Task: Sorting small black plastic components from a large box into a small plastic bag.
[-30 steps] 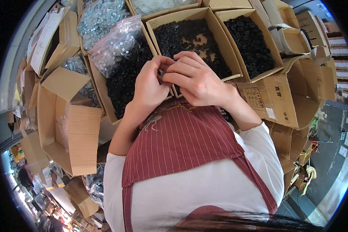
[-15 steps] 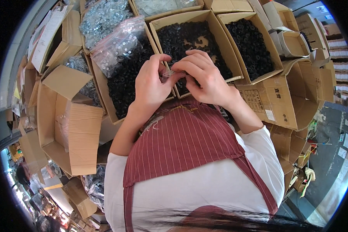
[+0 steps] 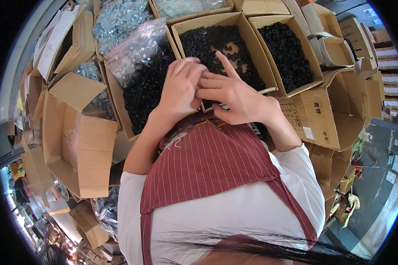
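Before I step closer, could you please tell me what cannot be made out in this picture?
In the head view:
Whatever may be between the left hand's grip and the right hand's grip: hidden by the hands themselves.
Near end of the middle cardboard box: partly hidden by both hands.
Exact shapes of the black parts in it: too small.
Far end of the clear plastic: cut off by the upper edge.

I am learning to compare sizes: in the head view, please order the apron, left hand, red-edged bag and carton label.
1. Apron
2. Left hand and red-edged bag: look alike, so not ranked
3. Carton label
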{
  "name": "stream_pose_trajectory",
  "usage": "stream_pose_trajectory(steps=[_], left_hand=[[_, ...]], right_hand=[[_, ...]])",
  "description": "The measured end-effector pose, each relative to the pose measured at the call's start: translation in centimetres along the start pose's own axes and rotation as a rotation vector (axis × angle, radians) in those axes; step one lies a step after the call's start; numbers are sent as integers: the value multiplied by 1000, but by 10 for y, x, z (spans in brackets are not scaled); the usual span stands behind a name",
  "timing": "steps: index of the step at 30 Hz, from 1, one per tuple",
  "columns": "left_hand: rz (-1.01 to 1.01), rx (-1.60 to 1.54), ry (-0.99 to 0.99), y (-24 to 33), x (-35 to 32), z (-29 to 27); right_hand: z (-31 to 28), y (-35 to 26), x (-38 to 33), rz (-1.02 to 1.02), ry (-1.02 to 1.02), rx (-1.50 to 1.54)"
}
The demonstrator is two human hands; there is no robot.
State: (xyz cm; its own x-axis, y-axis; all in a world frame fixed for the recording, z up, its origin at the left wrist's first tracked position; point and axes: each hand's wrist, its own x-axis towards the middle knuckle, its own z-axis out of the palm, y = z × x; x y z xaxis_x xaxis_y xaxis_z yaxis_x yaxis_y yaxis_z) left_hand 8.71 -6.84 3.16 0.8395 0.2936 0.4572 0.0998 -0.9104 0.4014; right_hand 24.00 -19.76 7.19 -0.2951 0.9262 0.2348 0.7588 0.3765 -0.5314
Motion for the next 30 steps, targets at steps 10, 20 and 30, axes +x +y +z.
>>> stream_pose_trajectory(steps=[10,20,30], left_hand=[[-437,-450,47,-22,13,35],[-648,-1089,382,-46,3,55],[-598,-1014,291,-34,1,53]], right_hand=[[-9,45,3,151,353,347],[76,191,2,637,-249,-41],[75,117,-22,434,-426,-193]])
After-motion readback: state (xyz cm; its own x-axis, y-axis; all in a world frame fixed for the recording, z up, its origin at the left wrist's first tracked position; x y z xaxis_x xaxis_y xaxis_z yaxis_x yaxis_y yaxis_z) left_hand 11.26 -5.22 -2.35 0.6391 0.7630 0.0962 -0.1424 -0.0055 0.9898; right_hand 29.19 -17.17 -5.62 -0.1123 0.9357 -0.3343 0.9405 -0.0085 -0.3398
